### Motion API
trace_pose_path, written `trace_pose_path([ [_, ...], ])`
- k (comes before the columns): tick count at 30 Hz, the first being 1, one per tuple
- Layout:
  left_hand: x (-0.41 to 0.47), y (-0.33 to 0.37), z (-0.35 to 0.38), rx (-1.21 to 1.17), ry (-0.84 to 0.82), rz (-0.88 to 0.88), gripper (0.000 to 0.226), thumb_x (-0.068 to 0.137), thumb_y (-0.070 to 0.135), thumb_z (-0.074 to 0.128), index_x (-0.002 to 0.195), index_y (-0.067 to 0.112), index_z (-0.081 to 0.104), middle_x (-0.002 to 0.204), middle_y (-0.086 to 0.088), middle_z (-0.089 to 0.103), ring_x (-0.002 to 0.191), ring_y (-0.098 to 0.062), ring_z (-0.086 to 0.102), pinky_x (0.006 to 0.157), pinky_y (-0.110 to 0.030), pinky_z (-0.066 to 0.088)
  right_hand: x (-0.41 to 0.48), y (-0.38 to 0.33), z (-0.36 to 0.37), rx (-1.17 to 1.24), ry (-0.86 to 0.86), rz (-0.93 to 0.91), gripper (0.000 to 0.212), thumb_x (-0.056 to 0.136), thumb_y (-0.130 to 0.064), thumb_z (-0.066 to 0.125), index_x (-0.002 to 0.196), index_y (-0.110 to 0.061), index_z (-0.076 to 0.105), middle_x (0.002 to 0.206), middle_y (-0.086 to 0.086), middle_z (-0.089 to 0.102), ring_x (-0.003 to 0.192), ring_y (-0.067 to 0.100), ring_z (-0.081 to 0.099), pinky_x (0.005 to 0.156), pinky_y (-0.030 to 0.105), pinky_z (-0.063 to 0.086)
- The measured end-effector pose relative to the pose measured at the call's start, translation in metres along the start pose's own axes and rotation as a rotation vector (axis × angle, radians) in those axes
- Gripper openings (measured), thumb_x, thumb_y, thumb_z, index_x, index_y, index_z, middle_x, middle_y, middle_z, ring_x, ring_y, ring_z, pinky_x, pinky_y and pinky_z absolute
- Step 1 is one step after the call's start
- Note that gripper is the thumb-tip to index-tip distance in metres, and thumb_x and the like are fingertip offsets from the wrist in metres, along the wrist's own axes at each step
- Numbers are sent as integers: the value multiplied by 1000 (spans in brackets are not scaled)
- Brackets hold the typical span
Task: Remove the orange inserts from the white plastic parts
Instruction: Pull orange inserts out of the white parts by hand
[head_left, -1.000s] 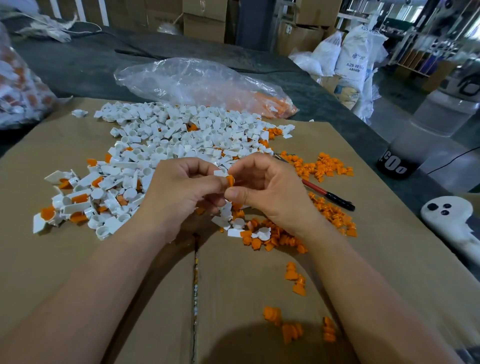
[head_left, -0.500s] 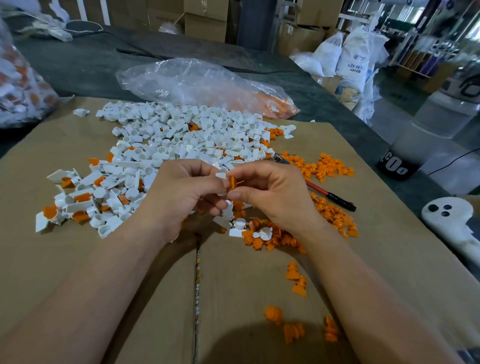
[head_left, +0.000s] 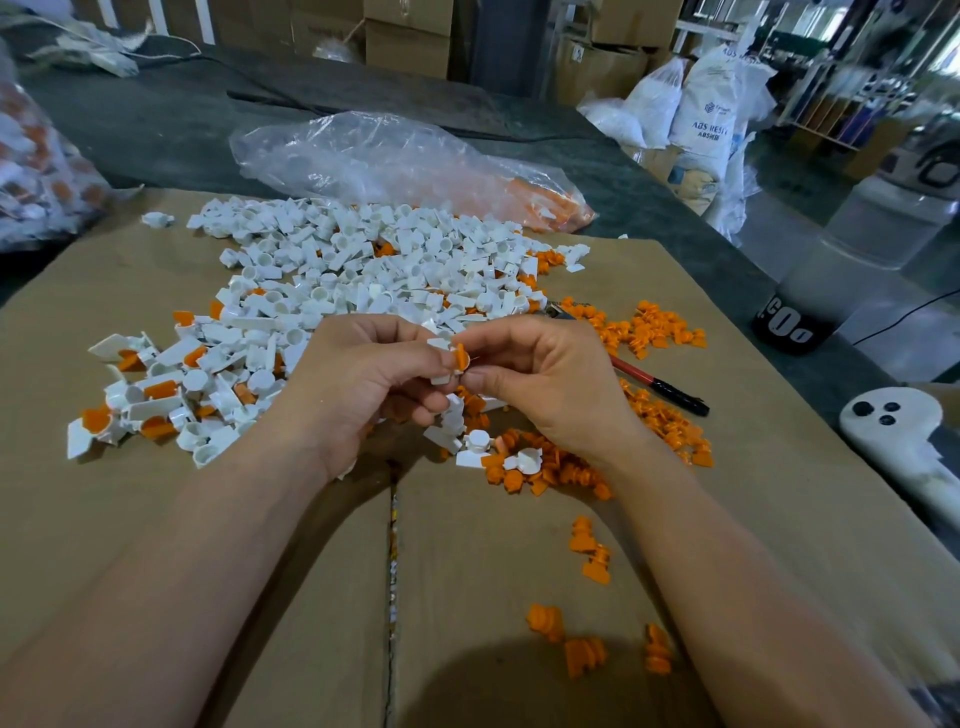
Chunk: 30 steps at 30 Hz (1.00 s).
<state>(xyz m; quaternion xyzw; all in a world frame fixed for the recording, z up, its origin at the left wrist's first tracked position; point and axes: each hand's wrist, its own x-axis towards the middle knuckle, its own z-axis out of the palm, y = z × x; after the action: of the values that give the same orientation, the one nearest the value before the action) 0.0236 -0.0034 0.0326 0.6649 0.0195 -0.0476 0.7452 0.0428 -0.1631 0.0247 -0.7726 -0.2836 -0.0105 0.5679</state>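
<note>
My left hand pinches a small white plastic part between thumb and fingers, above the cardboard. My right hand pinches the orange insert that sits at that part's right side. Both hands meet at the centre of the view. A large pile of white parts, some still with orange inserts, spreads behind and to the left. Loose orange inserts lie under and right of my right hand, with more orange inserts farther back right.
Everything lies on flattened cardboard over a dark table. A red and black pen lies right of my right hand. A clear plastic bag lies behind the pile. A white device and a dark-based container stand at the right edge.
Both hands have stayed together at the centre. The orange insert shows a little further out from the white part than before.
</note>
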Motion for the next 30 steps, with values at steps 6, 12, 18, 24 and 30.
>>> trace_pose_path([
  [6, -1, 1, -1, 38, 9, -19, 16, 72, -4, 67, 60, 5, 61, 54, -12, 62, 39, -14, 55, 37, -17, 43, 0, 2, 1, -23, 26, -15, 35, 77, 8, 65, 86, -26, 65, 82, -11, 67, 80, 5, 67, 76, 20, 53],
  [12, 0, 1, 0, 64, 34, -11, 13, 71, -4, 69, 64, 4, 60, 51, -10, 62, 40, -14, 58, 38, -17, 44, -1, 2, 0, -10, 24, -12, 35, 77, 10, 65, 86, -24, 65, 82, -8, 67, 80, 6, 67, 77, 23, 54],
  [18, -1, 0, 0, 35, 9, 14, 12, 73, -4, 68, 66, 3, 60, 50, -9, 63, 43, -14, 61, 41, -17, 48, -1, 0, 0, 41, 0, -50, 35, 71, 7, 70, 89, -22, 64, 83, -8, 67, 79, 3, 67, 73, 18, 52],
  [24, -2, 0, 0, 52, -3, 20, 10, 74, -4, 67, 69, 1, 60, 50, -9, 63, 42, -14, 61, 41, -17, 48, -1, 4, 1, 49, 60, -70, 34, 70, 6, 71, 91, -20, 68, 77, -13, 69, 78, 5, 68, 74, 20, 54],
  [30, -2, -1, 0, 51, -3, 19, 12, 74, -6, 67, 68, 1, 60, 50, -9, 63, 42, -14, 61, 40, -17, 47, -2, 4, 1, 15, 65, -62, 36, 70, 4, 71, 101, -11, 65, 78, -16, 68, 79, 5, 68, 74, 20, 54],
])
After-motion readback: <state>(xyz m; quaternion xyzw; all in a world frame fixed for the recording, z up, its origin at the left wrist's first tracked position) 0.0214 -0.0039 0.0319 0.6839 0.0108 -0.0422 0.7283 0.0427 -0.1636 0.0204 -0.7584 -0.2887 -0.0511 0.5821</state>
